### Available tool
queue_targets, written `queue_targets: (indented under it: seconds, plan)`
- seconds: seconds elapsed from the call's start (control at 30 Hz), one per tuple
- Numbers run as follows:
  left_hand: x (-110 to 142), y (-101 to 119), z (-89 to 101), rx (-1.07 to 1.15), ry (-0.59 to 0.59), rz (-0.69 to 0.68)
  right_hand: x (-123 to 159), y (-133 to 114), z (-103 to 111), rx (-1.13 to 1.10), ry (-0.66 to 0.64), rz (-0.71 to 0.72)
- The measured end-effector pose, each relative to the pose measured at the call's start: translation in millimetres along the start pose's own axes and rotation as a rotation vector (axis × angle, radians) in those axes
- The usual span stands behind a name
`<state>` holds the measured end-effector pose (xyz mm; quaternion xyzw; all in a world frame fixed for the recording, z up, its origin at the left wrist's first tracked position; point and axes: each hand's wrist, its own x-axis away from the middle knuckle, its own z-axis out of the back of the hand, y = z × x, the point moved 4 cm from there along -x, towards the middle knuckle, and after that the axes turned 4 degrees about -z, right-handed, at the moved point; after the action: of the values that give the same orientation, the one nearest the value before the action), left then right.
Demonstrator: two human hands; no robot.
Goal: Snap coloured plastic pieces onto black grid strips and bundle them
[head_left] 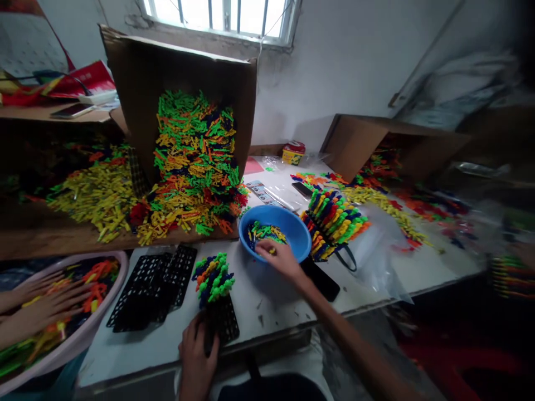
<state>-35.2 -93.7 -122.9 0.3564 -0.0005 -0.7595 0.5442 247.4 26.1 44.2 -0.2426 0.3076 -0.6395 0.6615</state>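
My left hand (198,351) is closed on the near edge of a black perforated tray (228,320) at the table's front edge. The tray's far part is covered in rows of green, orange and dark blue plastic pieces (214,278); its near part is bare. My right hand (279,257) reaches into a blue bowl (300,236), fingertips pinched down among small coloured plastic pieces (265,231). Something yellow shows by those fingertips, but exactly what they hold is too small to make out.
Black trays (146,289) are stacked at left. Behind stands a tipped cardboard box (137,83) spilling coloured pieces. Right of the bowl are filled trays (334,220), a dark phone-like slab (324,281) and a plastic bag (382,250). Another person's hands (50,306) rest in a pink basin (119,273).
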Motion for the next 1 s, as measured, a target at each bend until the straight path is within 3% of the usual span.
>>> queue_targets:
  seconds: [0.07, 0.1, 0.2, 0.33, 0.47, 0.63, 0.77, 1.0]
  plan:
    - [-1.6, 1.1, 0.8, 0.0, -0.014, 0.021, -32.6, 16.8, 29.1, 0.213, -0.028, -0.059]
    - [-2.7, 2.4, 1.3, 0.003, -0.02, 0.028, -45.8, 27.5, 33.1, 0.323, -0.116, -0.098]
    - [-5.7, 7.8, 3.2, 0.021, -0.021, 0.072, -68.7, 57.4, 20.1, 0.51, -0.37, -0.193]
    - [-6.7, 17.7, 6.4, 0.028, -0.02, 0.154, -77.7, 75.8, -7.3, 0.569, -0.483, -0.164]
    - [-7.4, 22.4, 7.6, 0.019, -0.033, 0.188, -76.0, 83.8, -9.9, 0.728, -0.599, -0.058]
    - [-10.6, 16.9, 7.7, 0.001, -0.033, 0.136, -73.7, 84.2, -5.0, 0.757, -0.574, -0.099]
    - [-13.7, 16.4, 11.8, 0.018, -0.044, 0.081, -64.0, 80.5, -19.6, 0.761, -0.534, -0.107]
    - [-26.0, 36.8, 14.7, -0.033, -0.107, 0.184, -58.1, 78.5, -29.0, 0.764, -0.461, -0.124]
